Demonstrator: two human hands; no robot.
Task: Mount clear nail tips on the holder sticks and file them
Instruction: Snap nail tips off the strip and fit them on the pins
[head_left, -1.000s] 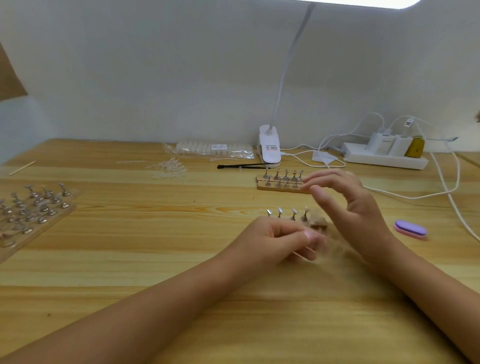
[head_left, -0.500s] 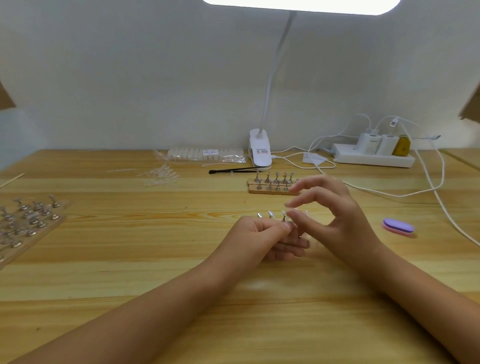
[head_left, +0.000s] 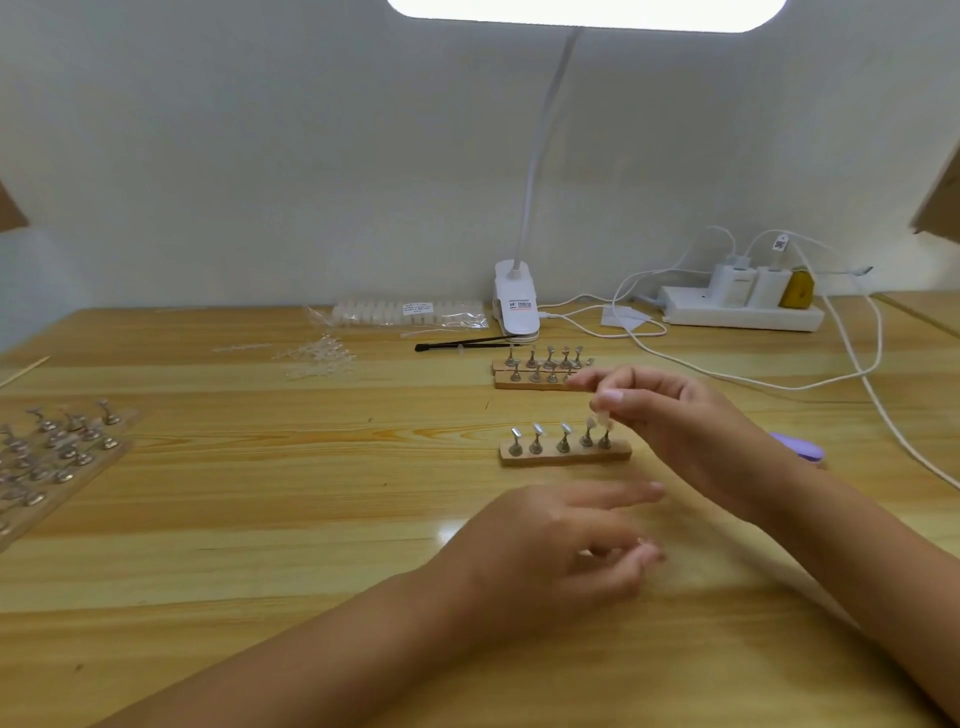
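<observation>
- Clear nail tip (head_left: 602, 419): I've got it pinched between my right thumb and forefinger, just above the rightmost holder sticks (head_left: 596, 439).
- My right hand (head_left: 691, 431) hovers over the right end of the wooden strip (head_left: 565, 456), its other fingers fanned loose.
- The strip lies flat on the table (head_left: 260, 519), five sticks upright in a row.
- My left hand (head_left: 561, 540) is blurred, low over the table nearer to me, fingers loosely spread and gripping nothing I can make out.
- The purple file block (head_left: 802, 448) peeks out behind my right wrist.
- A second strip (head_left: 535, 371) sits just behind my right fingertips, with loose tips (head_left: 317, 358) farther back on the left.
</observation>
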